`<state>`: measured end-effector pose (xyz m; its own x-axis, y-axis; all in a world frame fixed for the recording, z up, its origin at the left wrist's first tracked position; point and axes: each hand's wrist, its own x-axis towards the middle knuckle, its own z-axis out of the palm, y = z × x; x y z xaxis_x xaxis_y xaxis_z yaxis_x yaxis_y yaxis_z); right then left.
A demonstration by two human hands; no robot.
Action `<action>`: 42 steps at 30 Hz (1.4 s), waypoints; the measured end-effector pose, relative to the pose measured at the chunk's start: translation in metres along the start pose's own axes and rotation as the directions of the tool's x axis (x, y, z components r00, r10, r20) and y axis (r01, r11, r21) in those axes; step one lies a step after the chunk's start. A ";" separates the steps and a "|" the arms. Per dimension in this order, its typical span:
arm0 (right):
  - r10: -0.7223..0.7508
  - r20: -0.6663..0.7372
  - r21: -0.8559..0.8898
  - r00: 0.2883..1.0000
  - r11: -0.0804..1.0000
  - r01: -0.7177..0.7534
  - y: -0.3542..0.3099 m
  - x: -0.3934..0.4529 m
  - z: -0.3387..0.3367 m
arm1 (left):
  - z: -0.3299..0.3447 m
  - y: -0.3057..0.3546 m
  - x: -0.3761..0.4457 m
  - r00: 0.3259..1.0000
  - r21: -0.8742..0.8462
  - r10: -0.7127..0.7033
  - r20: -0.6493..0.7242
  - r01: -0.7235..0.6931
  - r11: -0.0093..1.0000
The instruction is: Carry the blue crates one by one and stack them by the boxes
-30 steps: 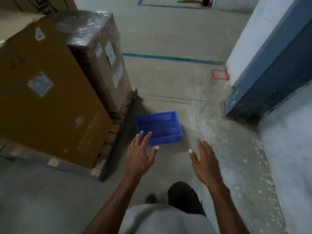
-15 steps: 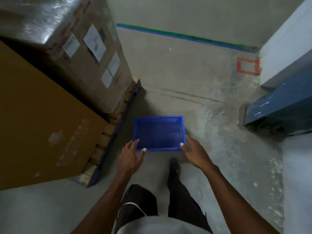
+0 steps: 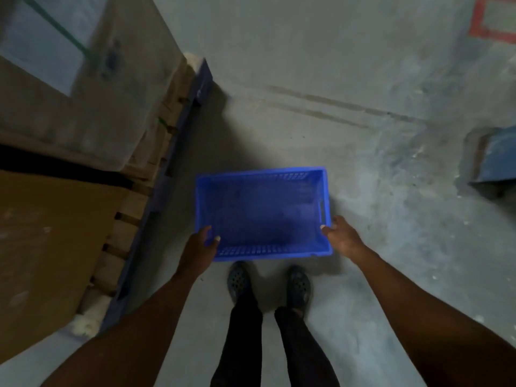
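- Since half a second ago both hands have closed the last gap to the blue crate [image 3: 262, 210]: then they hovered at its near corners, now they are on it, and the view has dropped closer so the crate fills more of the middle.
- Two dark shoes [image 3: 238, 280] stand on the concrete floor [image 3: 363, 289] just behind the crate's near wall.
- The left hand [image 3: 199, 247] curls over the near-left corner, thumb lying inside the rim and the other fingers hidden outside the wall.
- The right hand [image 3: 342, 237] grips the near-right corner by the side handle slot, thumb tip on the rim, fingers wrapped down the outer wall.
- The crate is empty and upright, close beside the blue-edged pallet [image 3: 167, 174]; whether it has left the floor I cannot tell.
- On the pallet stand a brown cardboard box [image 3: 47, 247] and, farther off, a plastic-wrapped box [image 3: 83, 93].
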<state>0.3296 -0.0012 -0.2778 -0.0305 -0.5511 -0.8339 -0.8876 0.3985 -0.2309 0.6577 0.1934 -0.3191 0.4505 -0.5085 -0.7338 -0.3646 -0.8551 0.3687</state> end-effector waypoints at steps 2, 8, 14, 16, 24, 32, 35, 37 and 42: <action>0.030 -0.030 -0.001 0.999 1.000 -0.030 0.009 0.058 0.022 | 0.023 -0.018 0.057 0.998 -0.037 -0.055 -0.007 0.055 0.998; 0.069 -0.210 0.059 0.975 0.997 -0.058 0.033 0.177 0.064 | 0.051 -0.037 0.157 0.959 0.074 -0.129 -0.254 0.152 0.986; 0.117 -0.269 0.338 0.956 0.941 -0.020 0.039 0.220 0.081 | 0.054 -0.054 0.211 0.902 -0.174 -0.292 -0.316 0.248 0.953; 0.126 -0.227 0.475 0.966 0.880 -0.003 0.039 0.227 0.082 | 0.052 -0.062 0.217 0.950 -0.416 -0.280 -0.139 0.201 0.887; 0.091 -0.172 0.560 0.981 0.828 0.021 0.038 0.201 0.055 | 0.043 -0.052 0.190 0.975 -0.599 -0.206 -0.088 0.113 0.793; 0.001 -0.187 0.628 0.982 0.769 0.119 0.007 0.024 -0.075 | -0.083 0.039 0.037 0.991 -0.693 -0.119 -0.065 0.041 0.719; -0.056 -0.192 0.641 0.980 0.749 0.168 -0.015 -0.059 -0.134 | -0.143 0.091 -0.037 0.990 -0.748 -0.117 -0.081 0.017 0.663; -0.102 -0.204 0.639 0.974 0.739 0.212 -0.029 -0.112 -0.172 | -0.184 0.125 -0.090 0.992 -0.762 -0.081 -0.099 -0.023 0.648; -0.167 -0.257 0.617 0.952 0.729 0.294 -0.055 -0.235 -0.254 | -0.274 0.184 -0.214 0.987 -0.752 0.035 -0.157 -0.143 0.644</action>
<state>0.2688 -0.0801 0.0587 0.0013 -0.7793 -0.6267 -0.3727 0.5811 -0.7234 0.7173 0.1173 0.0617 0.5601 -0.5477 -0.6215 0.3136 -0.5542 0.7710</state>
